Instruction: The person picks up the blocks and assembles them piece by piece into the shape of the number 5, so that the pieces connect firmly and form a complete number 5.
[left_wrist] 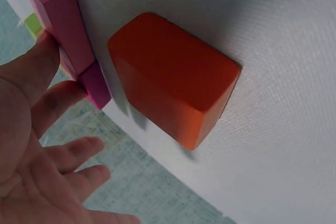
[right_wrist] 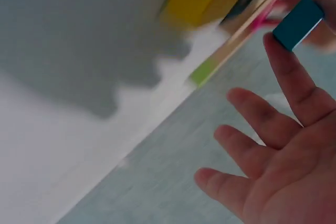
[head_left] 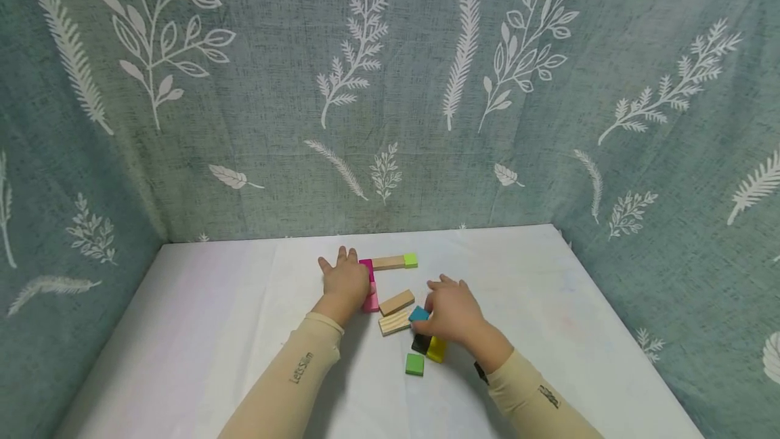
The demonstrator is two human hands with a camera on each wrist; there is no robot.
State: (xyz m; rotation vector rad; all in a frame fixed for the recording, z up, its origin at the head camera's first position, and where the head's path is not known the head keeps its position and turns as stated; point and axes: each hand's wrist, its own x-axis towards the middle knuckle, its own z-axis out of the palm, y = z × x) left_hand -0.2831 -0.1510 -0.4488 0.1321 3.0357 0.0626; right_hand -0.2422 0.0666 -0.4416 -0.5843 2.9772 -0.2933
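Observation:
My left hand (head_left: 345, 283) lies beside a row made of a magenta block (head_left: 366, 265) and a pink block (head_left: 370, 300). In the left wrist view its thumb and index finger touch this row, the other fingers spread. Close under that wrist sits an orange block (left_wrist: 173, 72), hidden from the head view. Thumb and index finger of my right hand (head_left: 456, 310) pinch a small blue block (right_wrist: 298, 23), its other fingers spread. Below that hand are a black block (head_left: 420, 343) and a yellow block (head_left: 436, 349), partly covered in the head view.
A plain wooden block (head_left: 388, 263) extends right from the magenta one, with a lime green block (head_left: 411, 261) at its end. Two more wooden blocks (head_left: 397, 302) lie between the hands. A green block (head_left: 414, 364) sits nearest. Patterned cloth (head_left: 378, 175) borders the white table (head_left: 201, 330).

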